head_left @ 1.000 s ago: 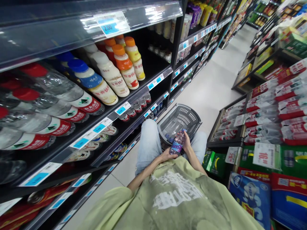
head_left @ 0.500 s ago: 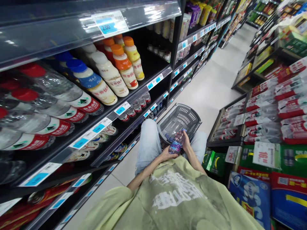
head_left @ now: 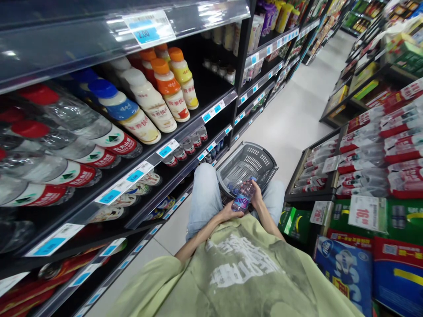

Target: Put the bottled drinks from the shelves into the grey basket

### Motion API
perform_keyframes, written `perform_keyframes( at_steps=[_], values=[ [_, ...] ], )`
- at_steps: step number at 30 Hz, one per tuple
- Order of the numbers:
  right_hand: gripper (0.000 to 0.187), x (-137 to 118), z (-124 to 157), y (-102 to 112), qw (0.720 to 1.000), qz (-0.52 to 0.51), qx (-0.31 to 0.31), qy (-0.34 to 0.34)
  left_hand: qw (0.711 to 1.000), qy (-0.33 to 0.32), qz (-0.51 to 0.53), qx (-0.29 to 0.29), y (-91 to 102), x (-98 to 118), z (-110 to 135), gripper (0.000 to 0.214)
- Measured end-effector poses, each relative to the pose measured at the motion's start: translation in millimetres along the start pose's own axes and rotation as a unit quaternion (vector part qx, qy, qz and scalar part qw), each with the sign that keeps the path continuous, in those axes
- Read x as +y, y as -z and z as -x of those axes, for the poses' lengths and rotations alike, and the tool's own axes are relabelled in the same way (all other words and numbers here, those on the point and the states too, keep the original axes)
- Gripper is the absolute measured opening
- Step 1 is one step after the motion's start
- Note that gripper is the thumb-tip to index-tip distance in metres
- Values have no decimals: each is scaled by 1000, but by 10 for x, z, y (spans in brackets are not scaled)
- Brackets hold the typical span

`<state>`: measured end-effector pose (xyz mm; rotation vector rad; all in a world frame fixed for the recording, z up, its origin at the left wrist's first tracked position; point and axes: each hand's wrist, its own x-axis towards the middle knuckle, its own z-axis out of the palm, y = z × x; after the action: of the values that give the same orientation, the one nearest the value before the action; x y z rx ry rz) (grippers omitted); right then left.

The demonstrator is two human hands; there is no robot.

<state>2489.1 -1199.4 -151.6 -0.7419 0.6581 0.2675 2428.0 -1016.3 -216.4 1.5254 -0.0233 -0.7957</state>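
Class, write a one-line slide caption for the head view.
Left hand and right hand hold a bottle near a basket, beside shelves of drinks.

“2.00” is printed on the upper price tag (head_left: 149, 30), “5.00” on a lower tag (head_left: 135, 176), “16” on the white sign (head_left: 367, 214), “ante” on the purple-labelled bottle (head_left: 242, 200).

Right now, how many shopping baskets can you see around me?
1: the gray basket, ahead of and between your knees, partly covered by the bottle in your left hand and right hand. Others may be hidden farther off.
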Motion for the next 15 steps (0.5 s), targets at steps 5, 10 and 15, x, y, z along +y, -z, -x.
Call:
perform_keyframes(
  at_steps=[5, 10, 15],
  values=[
    [20, -10, 3, 16, 1000, 5, 7, 6, 999, 23, 29, -35, 19, 69, 22, 79],
    [18, -24, 7, 10, 1000, 9, 11, 1, 998, 26, 34, -38, 19, 105, 35, 86],
    [14, -24, -9, 10, 1000, 7, 11, -4, 998, 29, 18, -46, 28, 146, 49, 85]
  ],
)
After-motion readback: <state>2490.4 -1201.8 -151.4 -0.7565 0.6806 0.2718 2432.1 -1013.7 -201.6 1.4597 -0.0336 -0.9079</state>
